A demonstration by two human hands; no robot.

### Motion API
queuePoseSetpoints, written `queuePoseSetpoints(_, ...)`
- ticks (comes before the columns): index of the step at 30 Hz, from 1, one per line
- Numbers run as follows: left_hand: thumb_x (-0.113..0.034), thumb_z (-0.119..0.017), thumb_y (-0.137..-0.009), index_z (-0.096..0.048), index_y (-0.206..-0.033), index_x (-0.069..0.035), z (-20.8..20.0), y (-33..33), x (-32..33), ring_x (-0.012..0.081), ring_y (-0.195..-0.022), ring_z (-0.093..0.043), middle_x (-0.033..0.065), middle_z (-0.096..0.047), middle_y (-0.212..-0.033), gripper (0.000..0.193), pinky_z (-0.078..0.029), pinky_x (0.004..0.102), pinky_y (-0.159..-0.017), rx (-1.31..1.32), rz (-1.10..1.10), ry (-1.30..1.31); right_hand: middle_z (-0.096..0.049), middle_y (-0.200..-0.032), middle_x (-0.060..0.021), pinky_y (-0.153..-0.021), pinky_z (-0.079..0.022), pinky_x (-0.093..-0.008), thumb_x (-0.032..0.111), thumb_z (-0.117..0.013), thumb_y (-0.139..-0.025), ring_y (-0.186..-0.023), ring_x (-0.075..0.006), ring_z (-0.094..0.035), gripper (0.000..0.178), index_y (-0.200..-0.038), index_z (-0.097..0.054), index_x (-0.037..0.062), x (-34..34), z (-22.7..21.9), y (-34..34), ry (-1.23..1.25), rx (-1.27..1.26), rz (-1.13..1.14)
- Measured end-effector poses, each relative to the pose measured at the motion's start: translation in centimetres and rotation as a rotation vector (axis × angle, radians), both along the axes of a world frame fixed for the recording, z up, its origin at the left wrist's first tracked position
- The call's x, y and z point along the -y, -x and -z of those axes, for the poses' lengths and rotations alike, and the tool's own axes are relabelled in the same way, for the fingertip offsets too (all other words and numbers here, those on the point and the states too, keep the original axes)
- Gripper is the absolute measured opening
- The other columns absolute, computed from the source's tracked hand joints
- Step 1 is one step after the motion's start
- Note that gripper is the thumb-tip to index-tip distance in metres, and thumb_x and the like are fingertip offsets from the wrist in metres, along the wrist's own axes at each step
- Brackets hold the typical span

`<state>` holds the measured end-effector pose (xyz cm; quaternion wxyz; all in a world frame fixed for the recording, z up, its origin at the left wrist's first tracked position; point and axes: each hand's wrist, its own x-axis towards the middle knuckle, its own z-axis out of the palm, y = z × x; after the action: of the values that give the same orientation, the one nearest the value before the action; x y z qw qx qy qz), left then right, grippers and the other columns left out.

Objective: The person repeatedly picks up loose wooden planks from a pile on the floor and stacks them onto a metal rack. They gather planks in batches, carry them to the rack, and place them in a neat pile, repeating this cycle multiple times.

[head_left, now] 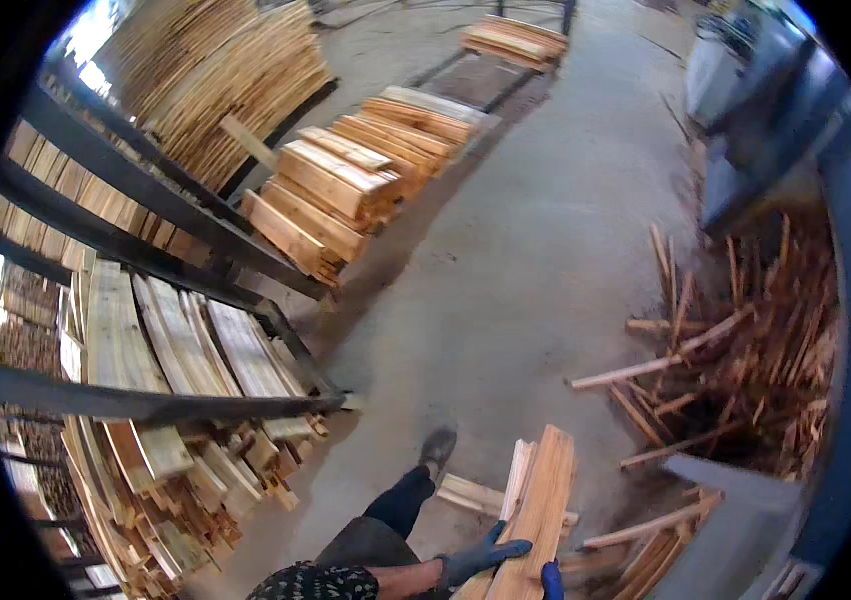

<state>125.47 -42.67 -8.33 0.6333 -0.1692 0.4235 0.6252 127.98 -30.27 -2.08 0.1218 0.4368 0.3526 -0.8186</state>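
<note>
The left hand point(476, 560) and right hand point(552, 581) clasp the boards point(544, 490), apparently for carrying; the next move calls for an even hold.

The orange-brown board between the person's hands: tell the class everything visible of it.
The board looks like bare wood: long, flat, orange-brown, with grain streaks along its length. Its far end is blunt; its near end runs out of the picture. It points away from the person, slanting right in the view. The gloved left hand reaches over its face from the left; the gloved right hand, only partly seen, is at its right edge. A paler wooden piece shows along its left side.
</note>
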Motion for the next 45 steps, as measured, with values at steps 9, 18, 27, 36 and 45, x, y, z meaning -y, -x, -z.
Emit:
queuePoseSetpoints(9, -0.037, -0.069, -0.084, -0.014, -0.145, 0.007, -7.3, 30.9, 8.3, 0.0222, -0.127, -0.038, 0.0166, -0.032, -0.143, 0.093, -0.036, 0.0316, -0.103, -0.521, -0.625, 0.140, -0.048, -0.132, -0.0132, -0.098, -0.041, -0.0319, 0.033, -0.063, -0.087, -0.116, -0.0206, -0.050, 0.072, -0.141, -0.030, -0.0026, 4.2, -4.9, 30.5, -0.105, -0.295, -0.338)
queuePoseSetpoints(18, -0.028, -0.063, -0.088, -0.051, -0.123, -0.008, -6.1, 54.4, 23.7, 0.0160, -0.096, -0.059, 0.0042, -0.059, -0.106, 0.042, -0.048, 0.0308, -0.088, -0.701, -1.190, 0.036, -0.054, -0.125, -0.0215, -0.095, -0.044, -0.0338, 0.026, -0.066, -0.086, -0.112, -0.0298, -0.055, 0.053, -0.130, -0.049, 0.0033, 16.6, -4.1, 57.9, -0.729, -1.115, -0.764)
queuePoseSetpoints(27, -0.020, -0.053, -0.092, -0.059, -0.100, -0.010, 8.4, 42.4, 20.1, 0.0118, -0.079, -0.057, 0.0015, -0.057, -0.086, 0.014, -0.048, 0.0260, -0.066, -1.264, -0.241, 0.609, -0.062, -0.118, -0.0172, -0.094, -0.045, -0.0362, 0.036, -0.055, -0.091, -0.108, -0.0302, -0.060, 0.046, -0.123, -0.057, 0.0033, 14.2, 7.8, 34.5, -0.460, -0.415, -1.044)
queuePoseSetpoints(36, -0.019, -0.059, -0.090, -0.052, -0.125, -0.012, 7.6, 17.3, 8.0, 0.0154, -0.088, -0.061, 0.0056, -0.064, -0.102, 0.036, -0.052, 0.0321, -0.074, -0.241, -0.172, 0.322, -0.066, -0.106, -0.0162, -0.088, -0.048, -0.0401, 0.043, -0.056, -0.084, -0.098, -0.0329, -0.062, 0.047, -0.119, -0.060, 0.0121, 8.4, 14.9, 0.8, -0.474, -0.007, -0.968)
queuePoseSetpoints(45, -0.020, -0.061, -0.091, -0.050, -0.131, -0.007, 8.4, 0.0, -1.4, 0.0161, -0.105, -0.058, 0.0070, -0.061, -0.118, 0.043, -0.047, 0.0284, -0.085, -0.144, 0.392, 0.376, -0.057, -0.121, -0.0187, -0.093, -0.045, -0.0354, 0.030, -0.069, -0.083, -0.108, -0.0246, -0.058, 0.060, -0.129, -0.048, -0.0013, -5.7, 25.8, -17.8, -0.723, 0.359, 0.156)
